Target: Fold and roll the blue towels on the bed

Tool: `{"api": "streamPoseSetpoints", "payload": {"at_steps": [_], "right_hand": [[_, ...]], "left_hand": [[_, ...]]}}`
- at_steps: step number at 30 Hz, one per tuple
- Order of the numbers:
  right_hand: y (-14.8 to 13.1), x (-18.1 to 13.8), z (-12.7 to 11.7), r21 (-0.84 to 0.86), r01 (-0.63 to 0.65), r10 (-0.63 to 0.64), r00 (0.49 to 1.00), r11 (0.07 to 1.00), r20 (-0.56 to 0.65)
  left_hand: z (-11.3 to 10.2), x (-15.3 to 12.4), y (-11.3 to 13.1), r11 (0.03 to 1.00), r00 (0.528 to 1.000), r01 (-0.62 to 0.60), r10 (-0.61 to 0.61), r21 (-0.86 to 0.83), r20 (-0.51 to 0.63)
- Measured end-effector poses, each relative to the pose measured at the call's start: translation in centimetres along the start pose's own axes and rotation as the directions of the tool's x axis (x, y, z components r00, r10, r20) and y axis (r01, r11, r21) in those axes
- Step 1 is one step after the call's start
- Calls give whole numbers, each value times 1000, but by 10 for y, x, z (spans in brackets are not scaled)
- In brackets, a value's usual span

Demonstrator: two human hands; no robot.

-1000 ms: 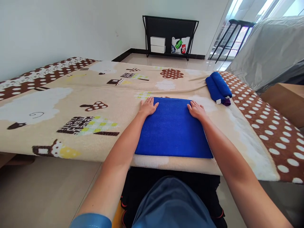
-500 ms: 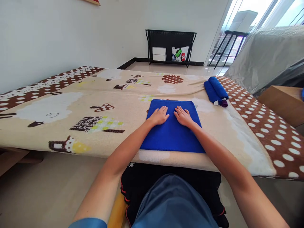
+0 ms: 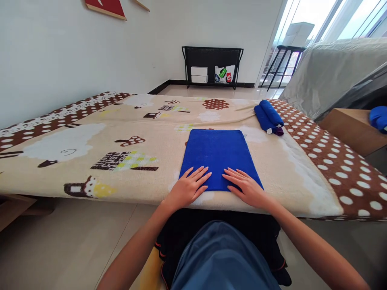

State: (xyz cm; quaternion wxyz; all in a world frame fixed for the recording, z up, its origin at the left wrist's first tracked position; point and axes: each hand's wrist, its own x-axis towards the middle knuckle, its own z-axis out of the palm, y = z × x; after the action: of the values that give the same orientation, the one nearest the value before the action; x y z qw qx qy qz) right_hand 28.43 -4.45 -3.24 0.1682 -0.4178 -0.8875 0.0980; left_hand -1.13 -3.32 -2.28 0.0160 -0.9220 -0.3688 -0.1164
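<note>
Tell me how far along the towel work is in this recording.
Done: one rolled blue towel lies at the far right of the blanket. In hand: a folded blue towel lies flat by the blanket's near edge, with the left hand and right hand spread open on its near end, no grip on it. Left, judging by the roll: this one is not yet rolled.

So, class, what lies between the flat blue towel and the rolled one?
Only bare blanket: nothing sits between the flat towel and the rolled towel, as the head view shows.
</note>
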Motion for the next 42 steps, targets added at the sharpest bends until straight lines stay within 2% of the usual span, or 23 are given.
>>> {"api": "streamPoseSetpoints", "payload": {"at_steps": [2,6,10,13,23,34,38,42], "right_hand": [[7,-31,-5,23,48,-47,999,999,-27],[32,-76,-9,48,22,-14,986,999,-168],[49,-96,-8,11,36,-31,952,999,-306],[54,-100,-8,-56,38,-57,918,998,-392],[57,-92,-5,-71,-79,34,871,994,-491],[57,-104,-16,-100,-15,-35,881,995,-471],[50,-107,-19,-9,-21,15,899,1000,-438],[46,-104,-20,169,-79,141,908,983,-395]], "left_hand": [[1,-25,-4,1000,997,-26,26,2,-74],[4,-60,-24,997,976,-64,55,-37,-210],[-1,-78,-40,996,948,-71,53,-47,-313],[-7,-81,-42,999,934,-30,21,-21,-357],[-9,-80,-36,989,916,48,-98,-137,-389],[-25,-83,-30,999,937,33,-40,-27,-347],[-29,-88,-26,996,950,38,-62,-81,-306],[-28,-87,-24,954,948,95,-174,-285,-265]]}}
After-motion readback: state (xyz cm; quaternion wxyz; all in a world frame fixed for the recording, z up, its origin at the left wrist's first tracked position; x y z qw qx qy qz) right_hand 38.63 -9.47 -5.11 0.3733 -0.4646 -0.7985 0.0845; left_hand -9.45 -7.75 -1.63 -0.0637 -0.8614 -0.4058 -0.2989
